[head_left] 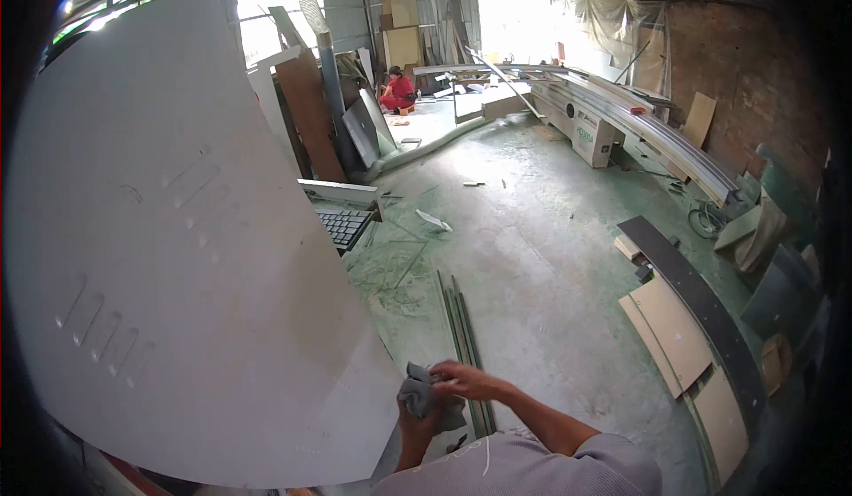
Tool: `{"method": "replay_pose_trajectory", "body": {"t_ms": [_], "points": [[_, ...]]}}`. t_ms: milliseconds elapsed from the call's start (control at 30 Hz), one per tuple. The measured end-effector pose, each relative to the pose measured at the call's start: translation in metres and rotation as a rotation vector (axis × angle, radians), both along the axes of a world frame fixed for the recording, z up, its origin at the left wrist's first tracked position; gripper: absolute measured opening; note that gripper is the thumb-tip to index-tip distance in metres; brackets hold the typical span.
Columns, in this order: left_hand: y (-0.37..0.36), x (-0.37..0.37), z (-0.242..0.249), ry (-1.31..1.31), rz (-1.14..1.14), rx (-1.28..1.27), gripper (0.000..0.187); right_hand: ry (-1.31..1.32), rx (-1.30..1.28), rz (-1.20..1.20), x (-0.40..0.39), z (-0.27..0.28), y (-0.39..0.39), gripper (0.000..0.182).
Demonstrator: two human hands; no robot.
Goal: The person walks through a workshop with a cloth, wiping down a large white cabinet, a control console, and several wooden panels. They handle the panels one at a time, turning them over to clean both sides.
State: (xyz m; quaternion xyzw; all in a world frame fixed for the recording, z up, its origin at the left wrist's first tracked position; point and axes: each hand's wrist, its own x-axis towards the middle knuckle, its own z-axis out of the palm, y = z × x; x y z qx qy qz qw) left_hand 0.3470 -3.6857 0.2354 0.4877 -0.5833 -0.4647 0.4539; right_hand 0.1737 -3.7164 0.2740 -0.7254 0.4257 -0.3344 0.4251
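Close to my body, a crumpled grey cloth (415, 393) is bunched between my two hands. My left hand (417, 425) grips it from below, its fingers partly hidden by the folds. From the right, my right hand (461, 379) reaches across with bent fingers that pinch the cloth's upper part. Just left of both hands stands a large light-grey panel (222, 256) with rows of pressed vent slots.
A keyboard (344, 226) juts out beyond the panel. Long narrow strips (466, 345) lie on the dusty floor (532, 265) past my hands. Boards (670, 336) are stacked at right. A long machine (590, 128) stands farther back; a person in red (398, 90) crouches at the far end.
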Motion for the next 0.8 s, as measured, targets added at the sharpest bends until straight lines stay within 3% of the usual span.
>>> {"method": "replay_pose_trajectory", "body": {"t_ms": [100,167,233,267,300,367,433,500,567,633,700,800], "points": [[-0.009,0.022,-0.017,0.040,0.120,0.015,0.068,-0.085,0.114,-0.283,-0.041,0.027,-0.021,0.036],[-0.008,0.040,-0.005,0.290,0.233,0.135,0.065,-0.099,-0.071,-0.448,-0.084,0.043,-0.033,0.051],[-0.009,0.059,-0.007,0.359,0.304,0.081,0.062,-0.172,-0.214,-0.596,-0.123,0.073,-0.040,0.073],[-0.008,0.068,-0.009,0.425,0.359,0.033,0.060,-0.360,-0.436,-0.623,-0.135,0.089,-0.044,0.072],[-0.005,0.077,-0.010,0.425,0.368,0.036,0.060,-0.362,-0.413,-0.854,-0.131,0.120,-0.039,0.069],[-0.001,0.089,-0.010,0.552,0.387,0.071,0.053,-0.164,-0.300,-0.938,-0.133,0.143,-0.031,0.062],[-0.001,0.091,-0.017,0.654,0.414,0.068,0.048,-0.086,-0.134,-0.684,-0.146,0.103,-0.042,0.052],[0.001,0.090,-0.018,0.712,0.471,0.070,0.049,0.232,0.095,-0.502,-0.125,0.080,-0.036,0.048],[0.002,0.083,-0.013,0.765,0.482,0.091,0.049,0.792,0.160,-0.217,-0.110,0.042,-0.034,0.050],[0.000,0.079,-0.014,0.766,0.477,0.081,0.048,0.903,0.234,-0.030,-0.102,-0.006,-0.031,0.049],[0.003,0.069,0.004,0.767,0.463,0.076,0.047,0.751,0.206,-0.033,-0.099,-0.038,-0.026,0.047],[-0.001,0.062,0.013,0.789,0.457,0.094,0.046,0.722,0.270,-0.035,-0.088,-0.029,-0.027,0.046]]}}
